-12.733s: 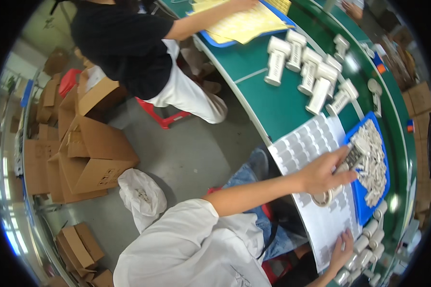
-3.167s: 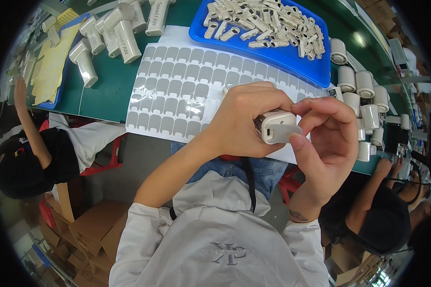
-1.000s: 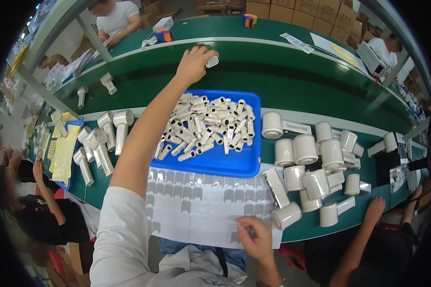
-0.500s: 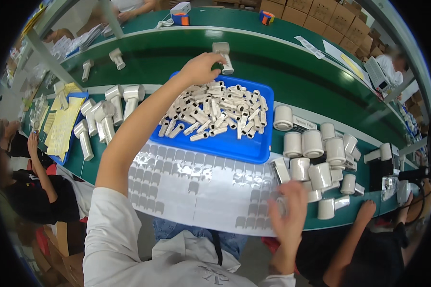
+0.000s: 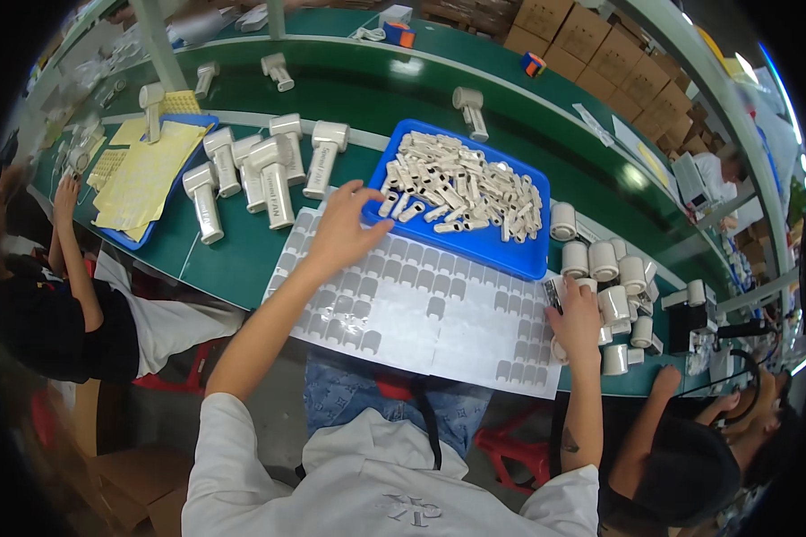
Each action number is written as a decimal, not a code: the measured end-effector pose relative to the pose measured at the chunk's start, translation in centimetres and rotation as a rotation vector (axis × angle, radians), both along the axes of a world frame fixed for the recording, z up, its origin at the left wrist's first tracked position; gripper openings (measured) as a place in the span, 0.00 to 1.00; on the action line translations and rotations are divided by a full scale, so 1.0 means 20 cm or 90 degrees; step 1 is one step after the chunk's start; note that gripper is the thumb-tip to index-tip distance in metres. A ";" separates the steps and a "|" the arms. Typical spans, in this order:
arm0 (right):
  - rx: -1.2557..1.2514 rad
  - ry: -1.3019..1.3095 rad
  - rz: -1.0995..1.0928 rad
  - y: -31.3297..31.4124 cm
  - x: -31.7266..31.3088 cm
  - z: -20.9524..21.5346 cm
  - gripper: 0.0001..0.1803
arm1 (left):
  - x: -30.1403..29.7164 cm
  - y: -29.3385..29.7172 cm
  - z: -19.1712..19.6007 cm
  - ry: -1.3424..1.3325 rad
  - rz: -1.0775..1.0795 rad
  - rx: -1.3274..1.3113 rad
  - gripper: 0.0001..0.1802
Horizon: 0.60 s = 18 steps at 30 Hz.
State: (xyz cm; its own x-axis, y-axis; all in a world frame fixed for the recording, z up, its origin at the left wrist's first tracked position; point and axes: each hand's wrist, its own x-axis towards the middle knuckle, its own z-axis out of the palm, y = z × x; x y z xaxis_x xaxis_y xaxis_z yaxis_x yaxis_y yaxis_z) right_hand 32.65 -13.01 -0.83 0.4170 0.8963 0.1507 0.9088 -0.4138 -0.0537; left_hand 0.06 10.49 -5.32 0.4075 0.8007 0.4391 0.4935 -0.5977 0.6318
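Note:
My left hand (image 5: 342,229) is open and empty, thumb and fingers spread, over the left end of a white sheet of grey stickers (image 5: 403,327) beside the blue tray (image 5: 535,262). Many small white plastic parts with dark windows (image 5: 461,183) lie heaped in that tray. My right hand (image 5: 578,318) is closed round a white handheld fan (image 5: 555,292) at the near edge of a cluster of similar fans (image 5: 613,304). Part of that fan is hidden by the fingers. Beyond the tray, another handheld fan (image 5: 468,112) lies alone on the green belt.
Several handheld fans (image 5: 269,170) stand or lie left of the tray. Farther left, yellow sheets (image 5: 143,183) rest on a blue tray. Co-workers sit on both sides, one forearm (image 5: 81,268) at left. A metal frame post (image 5: 155,45) rises at far left; cartons (image 5: 564,67) are stacked behind.
My left hand has let go of the fan on the far belt and drawn back over the sticker sheet. The right hand has reached forward onto a fan. The view has shifted too.

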 end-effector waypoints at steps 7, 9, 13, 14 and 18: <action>0.106 0.163 -0.005 -0.05 -0.05 0.06 0.35 | -0.01 -0.04 -0.13 -0.020 0.000 0.014 0.22; 0.128 0.164 -0.011 -0.09 -0.05 0.11 0.36 | -0.01 -0.04 -0.11 -0.022 0.002 0.013 0.20; 0.239 0.256 0.023 -0.11 -0.12 0.25 0.39 | -0.01 -0.04 -0.09 -0.033 -0.009 0.018 0.20; 0.268 0.312 0.037 -0.10 -0.18 0.32 0.41 | -0.01 -0.03 -0.10 -0.041 -0.017 0.017 0.20; 0.365 0.683 0.192 0.02 -0.36 0.40 0.44 | -0.03 -0.01 -0.04 -0.172 0.045 0.075 0.20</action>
